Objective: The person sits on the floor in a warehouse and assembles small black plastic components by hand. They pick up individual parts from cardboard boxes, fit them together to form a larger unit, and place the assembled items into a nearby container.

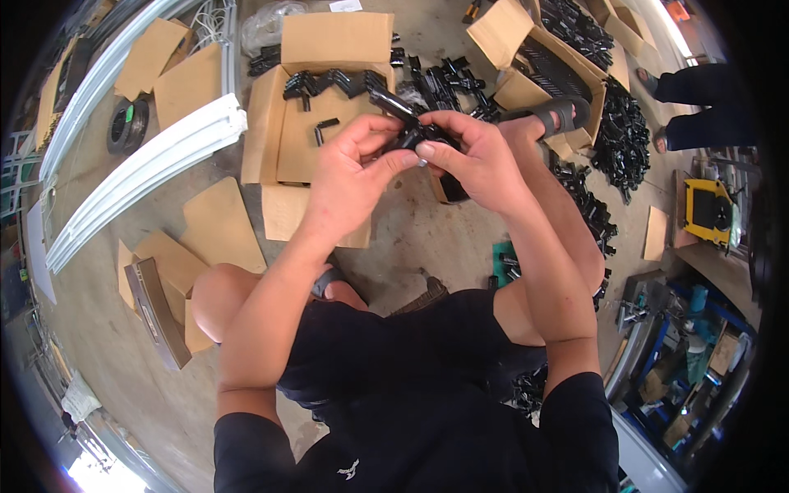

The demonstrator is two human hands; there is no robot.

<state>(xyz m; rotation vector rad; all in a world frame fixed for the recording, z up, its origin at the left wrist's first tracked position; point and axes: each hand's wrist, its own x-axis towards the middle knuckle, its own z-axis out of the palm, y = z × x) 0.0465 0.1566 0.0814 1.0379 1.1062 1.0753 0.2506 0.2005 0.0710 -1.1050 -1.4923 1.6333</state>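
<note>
Both my hands meet in front of me around a glossy black tubular fitting [393, 104]. My left hand [355, 164] is closed on its left side, thumb and fingers pinching it. From the right, my right hand [475, 156] grips the same piece with thumb and bent fingers; the two thumbs nearly touch. One tube-shaped end sticks up past my left fingers, and the rest is partly hidden by my hands. Beyond my left hand stands an open cardboard box [261, 140] with several black angled fittings [329, 84] along its far side and a loose one [326, 130] on its bottom.
Heaps of black parts [623, 135] lie at the right, around another open carton [538, 45]. Long white metal profiles [156, 177] and flattened cardboard [218, 222] lie at the left. Another person's legs [694, 107] stand at the far right, above a yellow-and-black case [708, 214].
</note>
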